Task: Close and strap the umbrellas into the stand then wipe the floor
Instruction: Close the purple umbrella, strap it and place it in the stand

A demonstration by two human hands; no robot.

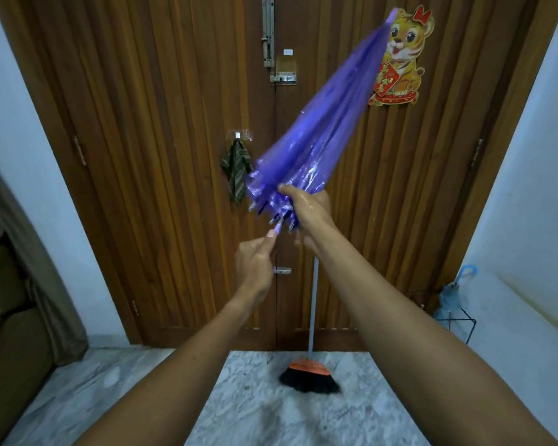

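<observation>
A wet purple umbrella (329,123), folded shut, points up and to the right in front of the wooden door. My right hand (310,209) grips the gathered canopy near its lower rim. My left hand (255,263) holds the umbrella's handle just below, fingers curled round it. A black wire umbrella stand (461,320) sits in the right corner by the wall, with a pale blue umbrella (451,294) standing in it, its curved handle on top.
A broom (310,371) with an orange head and black bristles leans against the double wooden door (142,156). A striped cloth (236,170) hangs on a door hook. A brown sofa (7,317) stands at the left. The marble floor (255,407) looks damp.
</observation>
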